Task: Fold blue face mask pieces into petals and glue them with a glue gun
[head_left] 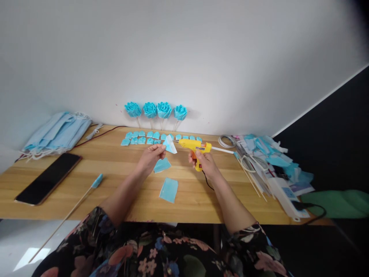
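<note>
My left hand (151,157) pinches a small folded blue mask piece (170,145) above the wooden table (115,173). My right hand (205,163) grips a yellow glue gun (195,146) by its handle, its nozzle pointing left and almost touching that piece. Two more blue pieces lie on the table below: one (162,165) just under my left hand, another (169,190) nearer the front edge. A row of small folded blue petals (152,137) lies behind the hands.
Several finished blue flowers (157,110) on sticks lean against the wall. A pile of blue face masks (57,132) sits far left, a black phone (49,177) beside it. A skewer with a blue tip (83,198) lies front left. Scraps, skewers and a cord clutter the right (268,165).
</note>
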`<state>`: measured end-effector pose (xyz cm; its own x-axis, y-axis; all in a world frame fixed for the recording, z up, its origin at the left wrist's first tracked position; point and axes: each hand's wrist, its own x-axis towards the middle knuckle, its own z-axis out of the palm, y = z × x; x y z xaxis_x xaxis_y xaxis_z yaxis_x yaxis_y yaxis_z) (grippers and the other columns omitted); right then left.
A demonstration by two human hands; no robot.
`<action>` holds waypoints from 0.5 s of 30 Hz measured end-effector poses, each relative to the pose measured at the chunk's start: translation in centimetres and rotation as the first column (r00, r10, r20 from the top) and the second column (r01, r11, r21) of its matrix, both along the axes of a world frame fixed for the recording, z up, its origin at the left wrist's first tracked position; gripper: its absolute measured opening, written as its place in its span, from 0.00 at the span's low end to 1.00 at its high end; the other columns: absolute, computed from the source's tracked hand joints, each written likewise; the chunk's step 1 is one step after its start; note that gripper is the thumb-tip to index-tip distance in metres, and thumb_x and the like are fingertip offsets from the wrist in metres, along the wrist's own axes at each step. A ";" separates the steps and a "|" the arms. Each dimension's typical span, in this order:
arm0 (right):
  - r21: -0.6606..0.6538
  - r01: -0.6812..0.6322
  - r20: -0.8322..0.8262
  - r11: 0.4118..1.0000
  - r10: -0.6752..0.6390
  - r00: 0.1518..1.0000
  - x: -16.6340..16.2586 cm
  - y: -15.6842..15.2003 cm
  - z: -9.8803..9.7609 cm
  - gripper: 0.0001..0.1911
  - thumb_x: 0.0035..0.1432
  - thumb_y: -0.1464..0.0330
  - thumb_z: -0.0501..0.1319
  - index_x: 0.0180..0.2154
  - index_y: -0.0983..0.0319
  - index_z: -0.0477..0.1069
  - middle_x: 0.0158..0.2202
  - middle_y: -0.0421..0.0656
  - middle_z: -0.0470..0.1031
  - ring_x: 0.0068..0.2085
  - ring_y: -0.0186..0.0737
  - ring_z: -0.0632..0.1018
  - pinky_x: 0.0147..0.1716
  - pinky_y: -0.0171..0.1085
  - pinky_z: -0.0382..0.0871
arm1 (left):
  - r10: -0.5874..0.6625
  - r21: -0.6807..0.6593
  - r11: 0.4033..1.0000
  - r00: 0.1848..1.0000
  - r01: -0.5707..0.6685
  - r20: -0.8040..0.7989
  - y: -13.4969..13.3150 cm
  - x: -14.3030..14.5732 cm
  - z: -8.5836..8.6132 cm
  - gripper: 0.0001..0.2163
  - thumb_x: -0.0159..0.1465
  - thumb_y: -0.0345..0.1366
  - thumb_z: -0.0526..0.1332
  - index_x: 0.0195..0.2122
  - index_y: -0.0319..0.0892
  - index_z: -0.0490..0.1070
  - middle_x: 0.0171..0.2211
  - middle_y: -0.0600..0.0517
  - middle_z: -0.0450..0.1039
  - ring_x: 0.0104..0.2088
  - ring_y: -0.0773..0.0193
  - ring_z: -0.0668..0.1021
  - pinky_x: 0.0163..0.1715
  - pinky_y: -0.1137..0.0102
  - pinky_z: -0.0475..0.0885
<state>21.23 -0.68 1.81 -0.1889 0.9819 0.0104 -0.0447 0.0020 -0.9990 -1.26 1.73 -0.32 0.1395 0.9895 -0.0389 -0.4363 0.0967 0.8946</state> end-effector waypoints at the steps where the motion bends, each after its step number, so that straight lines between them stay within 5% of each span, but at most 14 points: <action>1: 0.001 0.002 0.005 1.000 -0.002 1.000 0.0 0.0 0.0 0.28 0.50 0.42 0.63 0.31 0.62 0.74 0.26 0.42 0.73 0.25 0.32 0.70 0.22 0.31 0.65 | -0.001 0.003 1.000 1.000 0.001 -0.004 0.0 0.0 0.0 0.15 0.50 0.45 0.73 0.24 0.39 0.72 0.20 0.55 0.68 0.23 0.71 0.68 0.26 0.72 0.62; 15: 0.047 0.006 0.021 0.999 -0.007 1.000 0.0 0.2 -0.1 0.27 0.52 0.44 0.62 0.28 0.62 0.71 0.24 0.39 0.68 0.24 0.30 0.67 0.22 0.31 0.63 | -0.053 0.022 0.998 0.994 0.056 -0.094 -0.3 0.3 0.0 0.15 0.51 0.44 0.72 0.22 0.39 0.72 0.20 0.54 0.68 0.23 0.70 0.67 0.27 0.71 0.61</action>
